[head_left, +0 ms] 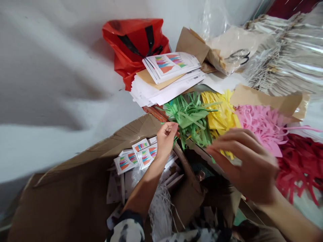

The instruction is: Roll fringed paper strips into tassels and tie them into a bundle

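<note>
My left hand (166, 139) is closed in a pinch over the edge of a cardboard box, with bits of green strip showing around its fingers. Just beyond it lies a pile of green fringed tissue-like tassels (193, 116). My right hand (248, 164) is smeared by motion, in front of the yellow tassels (219, 112). A small green end shows below its fingertips, but whether they grip it cannot be made out. Pink tassels (262, 124) and dark red tassels (300, 164) lie farther right.
The open cardboard box (63, 201) holds printed cards (147, 156) and white string (161, 208). Behind are a red bag (136, 37), a stack of printed papers (174, 65), black-handled scissors (243, 56), brown paper (193, 45) and bundled white strands (297, 57).
</note>
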`<move>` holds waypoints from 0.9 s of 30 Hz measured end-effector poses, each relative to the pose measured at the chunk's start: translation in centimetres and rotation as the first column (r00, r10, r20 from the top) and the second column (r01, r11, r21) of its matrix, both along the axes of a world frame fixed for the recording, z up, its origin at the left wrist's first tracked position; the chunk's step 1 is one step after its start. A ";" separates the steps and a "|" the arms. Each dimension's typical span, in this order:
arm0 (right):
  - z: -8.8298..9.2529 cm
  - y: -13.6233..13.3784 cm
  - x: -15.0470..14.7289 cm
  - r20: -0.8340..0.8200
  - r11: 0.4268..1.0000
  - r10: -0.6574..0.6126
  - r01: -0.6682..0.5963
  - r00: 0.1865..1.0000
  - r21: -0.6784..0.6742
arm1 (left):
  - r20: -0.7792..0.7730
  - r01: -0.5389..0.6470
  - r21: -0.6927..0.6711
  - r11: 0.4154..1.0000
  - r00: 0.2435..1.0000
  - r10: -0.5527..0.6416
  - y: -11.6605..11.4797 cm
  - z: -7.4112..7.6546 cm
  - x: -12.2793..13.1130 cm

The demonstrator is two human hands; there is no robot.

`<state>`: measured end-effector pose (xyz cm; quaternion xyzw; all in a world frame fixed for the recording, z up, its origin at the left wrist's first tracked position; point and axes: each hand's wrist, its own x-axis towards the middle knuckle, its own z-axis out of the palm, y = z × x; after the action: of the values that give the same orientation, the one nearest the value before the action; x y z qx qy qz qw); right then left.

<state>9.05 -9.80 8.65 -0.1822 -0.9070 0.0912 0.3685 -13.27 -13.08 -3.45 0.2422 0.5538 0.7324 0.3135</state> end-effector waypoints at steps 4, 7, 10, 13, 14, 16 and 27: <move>-2.6 4.8 -6.1 0.268 0.955 -0.125 0.042 0.955 0.293 | 0.020 0.017 0.007 1.000 1.000 -0.017 0.2 -0.2 0.2; -3.6 6.3 -7.9 0.367 0.925 -0.134 -0.016 0.921 0.380 | 0.028 0.024 -0.001 1.000 0.999 -0.024 0.1 -0.2 0.2; -3.8 6.9 -8.1 0.369 0.920 -0.091 -0.063 0.925 0.386 | 0.027 0.025 -0.008 1.000 0.999 -0.024 0.1 -0.1 0.1; -3.8 7.2 -7.9 0.327 0.938 -0.049 -0.069 0.944 0.340 | 0.036 0.029 0.012 1.000 0.999 -0.029 0.0 0.1 0.2; -3.9 7.3 -7.9 0.300 0.949 -0.038 -0.059 0.953 0.309 | 0.037 0.031 0.019 0.999 0.999 -0.032 0.0 0.1 0.2; -4.1 7.7 -7.8 0.234 0.972 -0.014 -0.042 0.972 0.232 | 0.030 0.038 0.027 0.999 0.999 -0.039 0.1 0.3 0.2; -2.3 8.5 -5.8 0.006 0.972 0.134 -0.130 0.991 -0.196 | -0.344 -0.024 -0.030 0.999 0.939 0.013 2.6 -0.5 -0.1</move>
<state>3.23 -1.32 6.37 -0.1578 -0.9072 0.2021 0.3334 -13.35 -10.47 -3.96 0.3559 0.6146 0.6723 0.2090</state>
